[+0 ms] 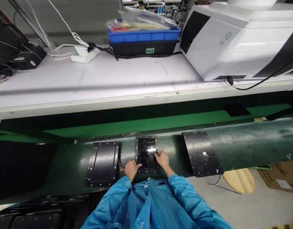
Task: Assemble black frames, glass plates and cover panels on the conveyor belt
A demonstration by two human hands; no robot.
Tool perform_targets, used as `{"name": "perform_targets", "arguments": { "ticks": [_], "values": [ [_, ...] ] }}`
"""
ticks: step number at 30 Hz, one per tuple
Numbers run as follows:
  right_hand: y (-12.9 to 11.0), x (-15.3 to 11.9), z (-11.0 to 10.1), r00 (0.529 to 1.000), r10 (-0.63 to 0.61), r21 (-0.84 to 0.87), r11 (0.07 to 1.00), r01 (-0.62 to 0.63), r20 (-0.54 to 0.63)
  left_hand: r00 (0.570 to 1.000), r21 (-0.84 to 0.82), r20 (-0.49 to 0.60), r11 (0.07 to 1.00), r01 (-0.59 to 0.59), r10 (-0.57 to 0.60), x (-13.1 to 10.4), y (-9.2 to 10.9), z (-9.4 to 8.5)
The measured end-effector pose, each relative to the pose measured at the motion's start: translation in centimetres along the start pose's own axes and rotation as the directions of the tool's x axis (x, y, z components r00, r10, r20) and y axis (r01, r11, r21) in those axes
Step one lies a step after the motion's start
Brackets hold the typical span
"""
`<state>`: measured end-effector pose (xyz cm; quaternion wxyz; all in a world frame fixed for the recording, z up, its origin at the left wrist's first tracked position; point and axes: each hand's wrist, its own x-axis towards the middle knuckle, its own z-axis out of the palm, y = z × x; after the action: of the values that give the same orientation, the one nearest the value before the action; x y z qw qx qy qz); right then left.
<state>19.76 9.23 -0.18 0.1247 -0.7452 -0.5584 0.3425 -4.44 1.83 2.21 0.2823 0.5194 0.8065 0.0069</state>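
Note:
A black plate with a glossy dark panel on it lies on the green work surface right in front of me. Silvery dots run along its border. My left hand closes on its lower left side, thumb on the glossy face and fingers curled. At the right edge, my right hand holds it between thumb and bent fingers. What the fingertips do under the edges is hidden. To the left lies a black metal plate with dotted edges. On the right a larger black plate sits tilted, with a small white mark on it.
A white shelf runs above the green surface. On it stand a blue bin of plastic bags, a power strip with cables, and a big white machine. A round wooden stool and a cardboard box are at lower right.

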Motion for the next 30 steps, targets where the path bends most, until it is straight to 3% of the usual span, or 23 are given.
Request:
{"name": "perform_targets", "arguments": {
  "ticks": [3, 7, 11, 15, 19, 21, 25, 28, 30],
  "values": [
    [2.6, -2.5, 0.0, 0.995, 0.024, -0.157, 0.988, -0.008, 0.102, 0.997, 0.021, 0.068, 1.000, 0.023, -0.024, -0.1, -0.6, -0.1],
    [4.4, -4.8, 0.7, 0.979, -0.011, -0.159, 0.986, 0.044, 0.201, 0.993, 0.052, 0.121, 0.999, -0.002, -0.005, -0.5, -1.7, 0.6],
    [4.5, -5.2, 1.1, 0.983, 0.026, -0.103, 0.995, -0.008, 0.183, 0.986, 0.066, 0.167, 0.998, -0.001, -0.010, -0.3, -1.9, 0.9],
    [4.3, -4.7, 1.0, 0.979, 0.107, -0.064, 0.993, -0.098, 0.173, 0.947, -0.042, 0.287, 0.986, 0.159, -0.141, 0.2, -1.7, 1.0],
    [3.8, -4.4, 0.9, 0.973, 0.156, -0.106, 0.985, -0.139, 0.171, 0.951, -0.047, 0.232, 0.974, 0.221, -0.204, 0.3, -1.3, 0.9],
    [3.6, -4.5, 0.9, 0.974, 0.146, -0.102, 0.986, -0.130, 0.172, 0.940, -0.052, 0.269, 0.971, 0.233, -0.211, 0.5, -1.2, 0.7],
    [3.7, -5.7, 0.9, 0.979, 0.076, -0.101, 0.993, -0.057, 0.188, 0.938, 0.001, 0.317, 0.989, 0.150, -0.143, 0.1, -1.5, 0.7],
    [4.5, -6.1, 0.1, 0.950, 0.035, -0.173, 0.985, 0.021, 0.310, 0.937, 0.119, 0.339, 0.992, 0.044, -0.082, -1.1, -2.2, 1.0],
    [4.6, -5.3, -0.8, 0.934, -0.026, -0.183, 0.978, 0.097, 0.356, 0.925, 0.142, 0.369, 0.989, 0.035, -0.086, -1.4, -2.4, 0.8]
  ]
}}
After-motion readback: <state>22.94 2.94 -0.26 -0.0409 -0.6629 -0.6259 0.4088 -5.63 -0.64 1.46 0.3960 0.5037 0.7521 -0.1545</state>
